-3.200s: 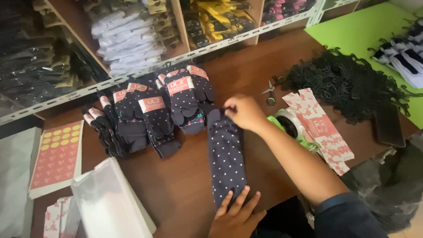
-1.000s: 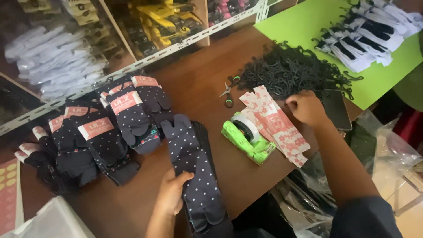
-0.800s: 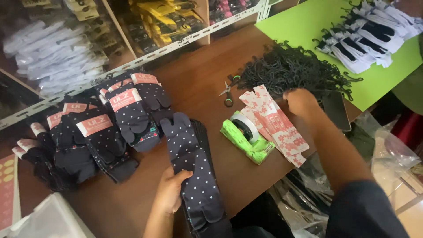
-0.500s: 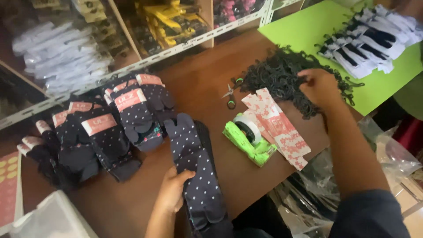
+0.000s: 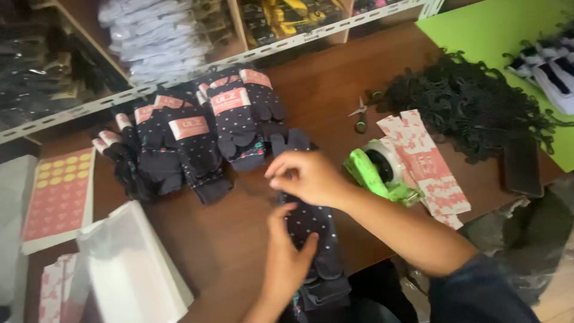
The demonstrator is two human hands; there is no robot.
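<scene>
Near the front edge of the brown table (image 5: pixel 335 90), my left hand (image 5: pixel 286 263) lies flat and open on the lower part of a dark polka-dot sock pair (image 5: pixel 311 227), fingers spread and pressing it down. My right hand (image 5: pixel 308 177) reaches across from the right and sits over the upper part of the same pair, fingers curled with the tips pinched together; I cannot tell whether they have hold of the cloth or of something small. The pair lies lengthwise, its split toe end (image 5: pixel 290 142) pointing far from me and its near end hanging at the table edge. Just right of my right hand stands a green tape dispenser (image 5: pixel 379 173) with a roll in it, touching a stack of pink patterned paper bands (image 5: pixel 427 164). Farther off, small scissors (image 5: pixel 360 113) lie on the bare wood, and beyond them to the right spreads a big heap of black hooks or hangers (image 5: pixel 472 101), too tangled to tell apart. A dark phone-like slab (image 5: pixel 522 170) rests near the heap's right edge, on the line where a green mat (image 5: pixel 496 30) begins. To the left of my hands, a fanned row of finished dotted socks with pink labels (image 5: pixel 197 131) overlaps across the table. Nearer and farther left lie a white plastic bag stack (image 5: pixel 134 263) and a pink sheet of yellow round stickers (image 5: pixel 57 197). Along the far side, shelves (image 5: pixel 179 36) hold packed goods.
</scene>
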